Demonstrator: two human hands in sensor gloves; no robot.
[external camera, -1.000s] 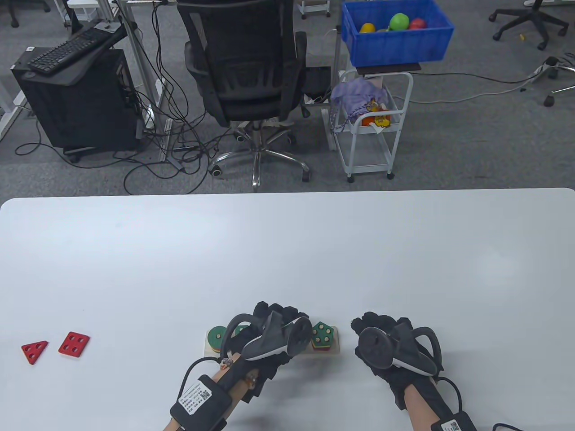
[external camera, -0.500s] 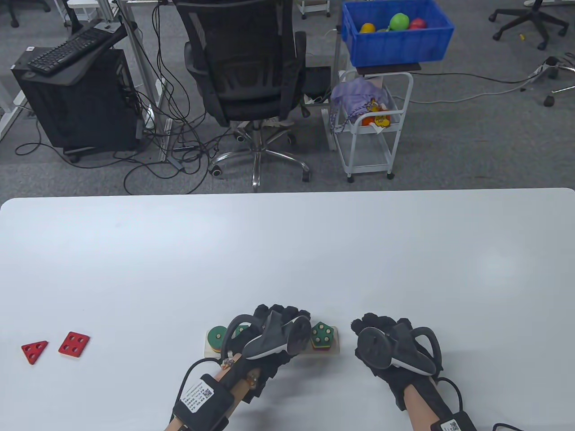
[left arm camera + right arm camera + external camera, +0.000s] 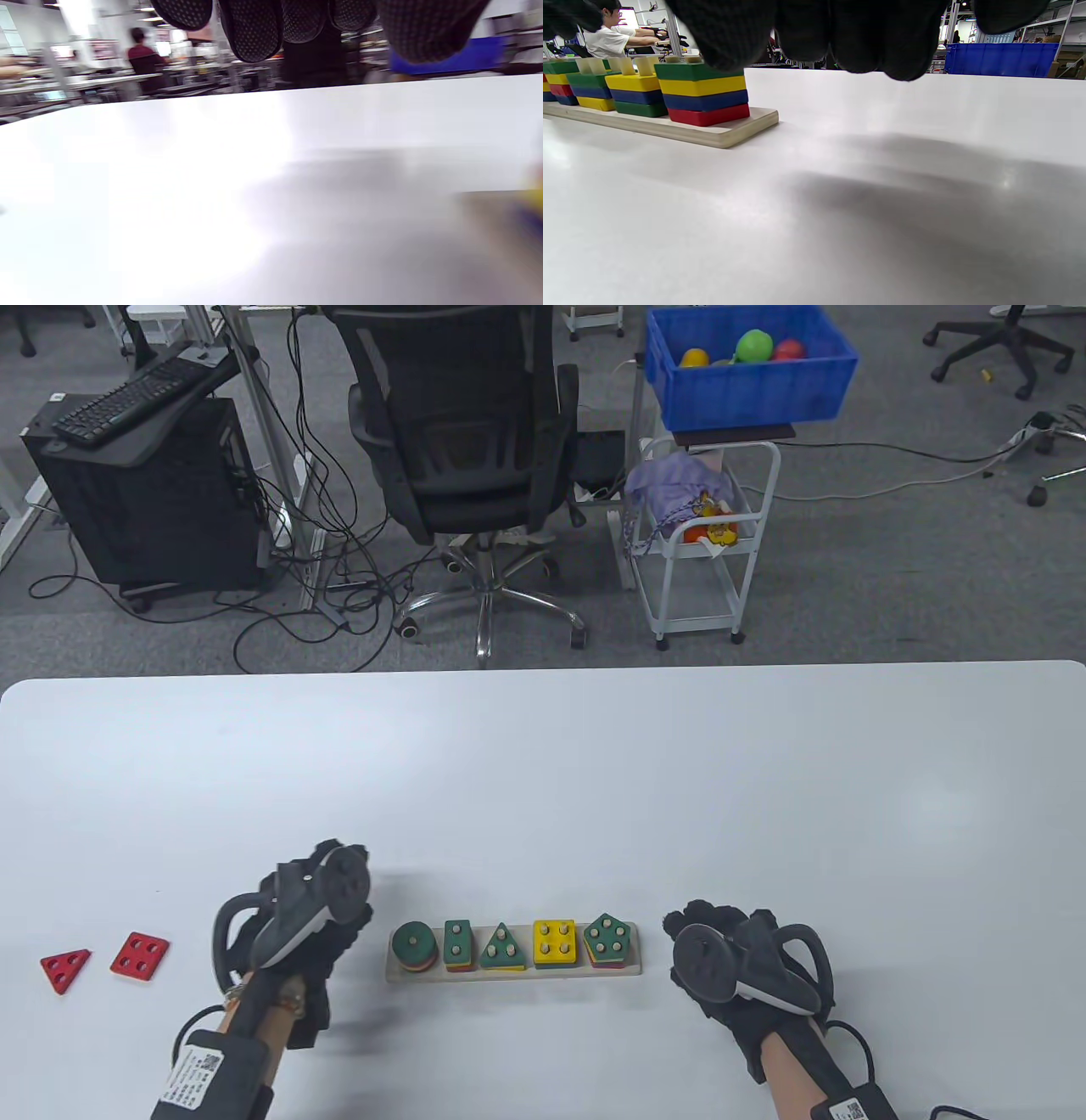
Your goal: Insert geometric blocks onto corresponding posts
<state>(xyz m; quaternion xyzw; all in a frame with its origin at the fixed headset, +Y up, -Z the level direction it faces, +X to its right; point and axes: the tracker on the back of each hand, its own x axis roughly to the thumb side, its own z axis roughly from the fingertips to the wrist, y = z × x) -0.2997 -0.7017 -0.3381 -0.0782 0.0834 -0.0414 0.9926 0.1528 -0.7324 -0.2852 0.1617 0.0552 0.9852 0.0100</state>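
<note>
A wooden base [image 3: 513,971] near the table's front edge carries five stacks on its posts: a green disc [image 3: 415,942], a green rectangle [image 3: 458,937], a green triangle [image 3: 501,948], a yellow square [image 3: 554,940] and a green pentagon [image 3: 609,936]. Far left lie a loose red triangle [image 3: 65,968] and a loose red square [image 3: 139,955]. My left hand [image 3: 339,929] hovers left of the base, holding nothing; its fingertips [image 3: 254,29] hang free. To the right of the base, my right hand [image 3: 708,920] rests loosely curled and empty, beside the pentagon stack [image 3: 702,93].
Beyond the table's far edge stand a black office chair [image 3: 462,432], a white cart [image 3: 704,551] under a blue crate [image 3: 747,386], and a computer tower [image 3: 144,492]. A seated person [image 3: 606,38] shows in the right wrist view's background.
My left hand has lifted off the base and swung left, uncovering the rectangle, triangle and yellow square stacks. My right hand has stayed where it was.
</note>
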